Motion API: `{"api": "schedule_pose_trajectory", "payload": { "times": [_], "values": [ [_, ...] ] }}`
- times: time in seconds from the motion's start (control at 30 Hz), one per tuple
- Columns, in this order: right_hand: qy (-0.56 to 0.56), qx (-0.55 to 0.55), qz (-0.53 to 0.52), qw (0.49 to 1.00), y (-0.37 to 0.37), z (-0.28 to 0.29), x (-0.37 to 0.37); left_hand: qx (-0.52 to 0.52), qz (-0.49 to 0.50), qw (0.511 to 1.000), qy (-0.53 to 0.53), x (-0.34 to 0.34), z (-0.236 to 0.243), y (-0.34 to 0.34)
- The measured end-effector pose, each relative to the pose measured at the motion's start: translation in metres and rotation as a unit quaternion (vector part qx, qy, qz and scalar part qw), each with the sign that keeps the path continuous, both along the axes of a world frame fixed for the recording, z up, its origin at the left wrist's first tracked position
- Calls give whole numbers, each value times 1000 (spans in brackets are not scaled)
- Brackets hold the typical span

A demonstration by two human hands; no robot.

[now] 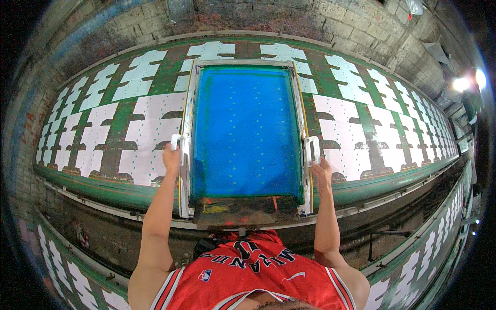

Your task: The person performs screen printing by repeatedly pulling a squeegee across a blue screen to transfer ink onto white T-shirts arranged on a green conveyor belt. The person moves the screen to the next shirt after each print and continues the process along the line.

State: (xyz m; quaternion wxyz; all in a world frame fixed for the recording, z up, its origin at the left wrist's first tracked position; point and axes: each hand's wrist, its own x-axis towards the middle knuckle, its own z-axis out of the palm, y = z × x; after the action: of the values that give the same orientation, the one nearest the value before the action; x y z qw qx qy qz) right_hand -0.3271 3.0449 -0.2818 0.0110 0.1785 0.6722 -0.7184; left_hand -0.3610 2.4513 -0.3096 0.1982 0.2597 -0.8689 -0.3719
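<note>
A large screen-printing frame [191, 108] with blue mesh [245, 129] lies across the long green table in front of me. Small light dots run in rows over the mesh. My left hand [171, 157] is closed round the white left handle [175, 140] of the frame. On the opposite side, my right hand [323, 169] grips the white right handle [313, 150]. Both arms reach forward, one along each side. Pale cut fabric pieces [155, 112] lie flat left and right of the frame; whatever is beneath the mesh is hidden.
The green table [111, 137] curves away to both sides, with rows of dotted fabric pieces. A block wall [351, 26] stands behind it. Another table [408, 276] with pale pieces shows at lower right, and bright lamps [467, 81] shine at far right.
</note>
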Motion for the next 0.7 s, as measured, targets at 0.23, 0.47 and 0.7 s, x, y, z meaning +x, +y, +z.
{"api": "schedule_pose_trajectory", "payload": {
  "times": [0.23,0.47,0.7],
  "values": [
    [41,8,-61,997,4,0,-1,-9,-5,1000,0,0,3,20],
    [29,-6,-36,999,9,1,-1,-9,1,1000,-18,0,6,26],
    [-8,-3,0,1000,14,-5,-3,-48,-10,998,-30,-1,-1,25]
  ]
}}
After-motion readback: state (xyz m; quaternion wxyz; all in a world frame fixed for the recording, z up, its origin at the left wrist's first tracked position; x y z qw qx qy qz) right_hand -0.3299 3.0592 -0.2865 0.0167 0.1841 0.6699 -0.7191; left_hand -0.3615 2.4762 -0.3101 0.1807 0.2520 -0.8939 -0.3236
